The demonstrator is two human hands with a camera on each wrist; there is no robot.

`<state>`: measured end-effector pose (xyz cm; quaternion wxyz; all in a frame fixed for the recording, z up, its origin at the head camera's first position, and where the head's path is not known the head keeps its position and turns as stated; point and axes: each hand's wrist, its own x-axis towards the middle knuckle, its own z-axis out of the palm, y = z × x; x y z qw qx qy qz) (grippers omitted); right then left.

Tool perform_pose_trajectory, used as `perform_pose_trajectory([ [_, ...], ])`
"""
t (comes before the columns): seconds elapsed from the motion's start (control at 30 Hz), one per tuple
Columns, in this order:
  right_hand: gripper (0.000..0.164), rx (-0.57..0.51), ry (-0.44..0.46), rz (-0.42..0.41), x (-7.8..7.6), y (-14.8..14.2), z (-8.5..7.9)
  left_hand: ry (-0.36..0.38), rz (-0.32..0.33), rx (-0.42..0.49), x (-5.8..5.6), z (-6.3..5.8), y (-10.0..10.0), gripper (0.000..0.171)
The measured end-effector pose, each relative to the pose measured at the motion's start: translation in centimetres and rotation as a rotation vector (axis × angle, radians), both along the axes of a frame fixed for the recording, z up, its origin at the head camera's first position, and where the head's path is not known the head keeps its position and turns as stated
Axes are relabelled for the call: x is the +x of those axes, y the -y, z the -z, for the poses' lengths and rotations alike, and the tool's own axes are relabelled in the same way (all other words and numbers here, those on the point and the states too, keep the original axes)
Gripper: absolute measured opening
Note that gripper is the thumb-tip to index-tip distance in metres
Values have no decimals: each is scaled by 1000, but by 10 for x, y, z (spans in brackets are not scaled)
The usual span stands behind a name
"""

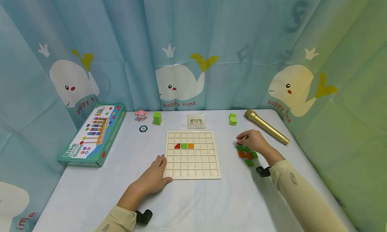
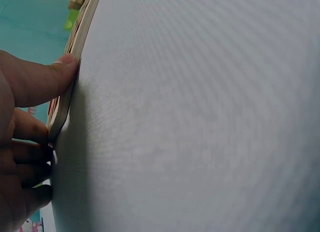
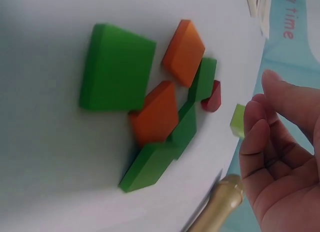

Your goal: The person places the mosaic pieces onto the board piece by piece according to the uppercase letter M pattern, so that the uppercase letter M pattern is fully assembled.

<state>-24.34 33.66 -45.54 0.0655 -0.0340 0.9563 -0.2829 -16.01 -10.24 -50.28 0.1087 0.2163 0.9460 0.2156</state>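
In the head view my left hand (image 1: 155,175) rests at the near left corner of a wooden grid board (image 1: 193,176), thumb along its front edge and fingers along its left side. On the board a red curved-corner tile (image 1: 177,146), a green square tile (image 1: 184,146) and an orange square tile (image 1: 190,146) lie in a row. My right hand (image 1: 254,140) hovers over loose tiles, fingers bent, fingertips near a red tile (image 3: 213,97). No tile shows between those fingertips in the right wrist view. Several green tiles (image 3: 120,69) and orange tiles (image 3: 184,51) lie below.
Behind the board lies a small pattern card (image 1: 196,121). Green blocks (image 1: 157,118), a pink figurine (image 1: 140,115) and a dark round disc (image 1: 143,128) stand or lie at the back. A gold microphone (image 1: 267,127) lies right, a game box (image 1: 93,134) left.
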Motion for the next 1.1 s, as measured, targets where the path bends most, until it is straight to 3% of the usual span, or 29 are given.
perform_pose_trajectory([
  [1.1, 28, 64, 92, 40, 18, -27, 13, 24, -11, -1, 0, -1, -1, 83],
])
